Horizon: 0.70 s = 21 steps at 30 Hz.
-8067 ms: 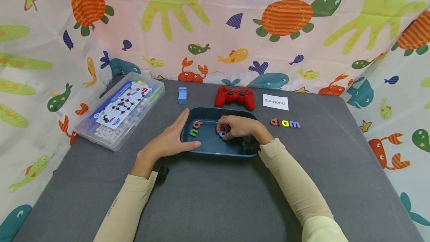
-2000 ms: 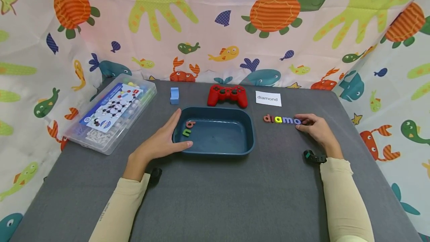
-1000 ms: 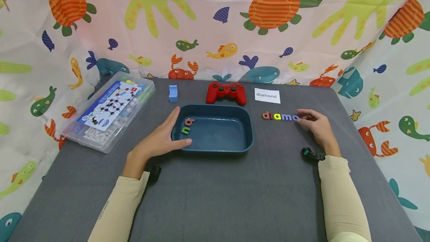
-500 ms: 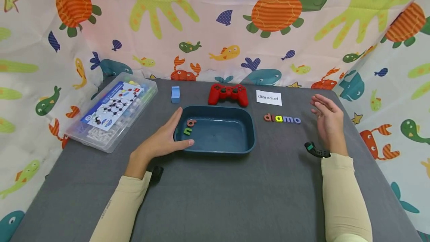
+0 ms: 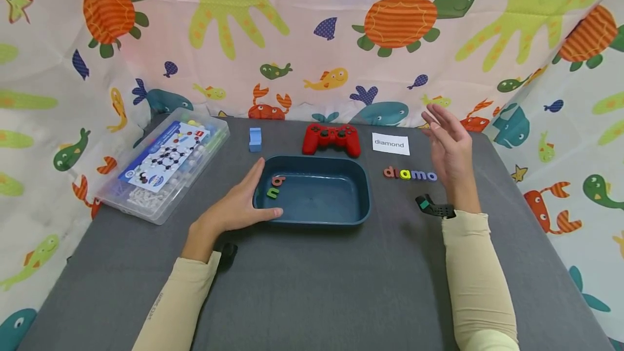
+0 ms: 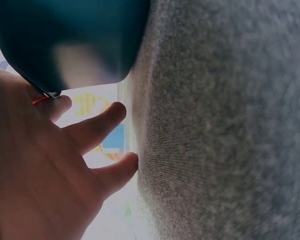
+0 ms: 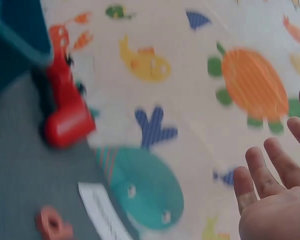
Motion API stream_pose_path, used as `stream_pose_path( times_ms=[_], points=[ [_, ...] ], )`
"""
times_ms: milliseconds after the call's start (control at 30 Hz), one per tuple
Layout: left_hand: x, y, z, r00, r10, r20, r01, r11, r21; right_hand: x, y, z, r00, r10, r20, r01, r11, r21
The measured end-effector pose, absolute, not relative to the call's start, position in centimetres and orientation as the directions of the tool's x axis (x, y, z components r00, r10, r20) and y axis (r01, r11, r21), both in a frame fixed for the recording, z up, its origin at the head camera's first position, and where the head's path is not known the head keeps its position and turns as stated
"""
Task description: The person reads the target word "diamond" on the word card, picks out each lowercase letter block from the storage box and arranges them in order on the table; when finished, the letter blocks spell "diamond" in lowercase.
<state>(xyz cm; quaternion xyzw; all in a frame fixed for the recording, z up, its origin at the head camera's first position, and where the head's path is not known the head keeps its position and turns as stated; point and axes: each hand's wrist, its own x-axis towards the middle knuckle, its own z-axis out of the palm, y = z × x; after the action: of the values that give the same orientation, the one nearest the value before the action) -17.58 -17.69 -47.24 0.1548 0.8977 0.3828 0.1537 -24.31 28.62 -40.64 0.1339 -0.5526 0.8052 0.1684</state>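
Lifted away from the blue-violet o point(image 5: 432, 176) it was touching a second ago, your right hand point(image 5: 452, 156) now hangs in the air near the right end of the letter row — its fingers loosely extended, nothing between them. That o lies last in the row on the tabletop point(image 5: 322, 286), after a reddish d point(image 5: 388, 173), a small red i, a yellow a point(image 5: 405, 174) and a violet m point(image 5: 421, 175), so you read "diamo". Your left hand point(image 5: 234, 205) rests at the left end of the blue tray point(image 5: 322, 196), thumb along the near side and straight fingers toward the far corner, spread apart rather than curled. Inside the tray, near that hand, lie a reddish letter point(image 5: 278, 181) and a green letter point(image 5: 273, 193). Behind the row you have the white card point(image 5: 391, 144) printed "diamond"; a red game controller point(image 5: 331, 139) and a light-blue block point(image 5: 255, 140) sit beyond the tray — with a clear plastic case point(image 5: 163, 164) of parts off to its left.
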Motion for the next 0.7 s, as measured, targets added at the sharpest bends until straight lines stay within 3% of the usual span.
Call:
stream_pose_path(
  times_ms=[267,700],
  points=[
    [-17.5,-17.8,-47.4,-0.905,0.396,-0.155,0.151,0.638,0.755,-25.5,22.8,-38.8,-0.838,-0.065,0.542,-0.482,-0.376,-0.791],
    [-17.5,-17.7,-47.3,-0.906,0.393,-0.155,0.15,0.643,0.751,-26.6,15.2,-38.1,-0.765,-0.3,0.57,-0.47,-0.346,-0.812]
  ],
)
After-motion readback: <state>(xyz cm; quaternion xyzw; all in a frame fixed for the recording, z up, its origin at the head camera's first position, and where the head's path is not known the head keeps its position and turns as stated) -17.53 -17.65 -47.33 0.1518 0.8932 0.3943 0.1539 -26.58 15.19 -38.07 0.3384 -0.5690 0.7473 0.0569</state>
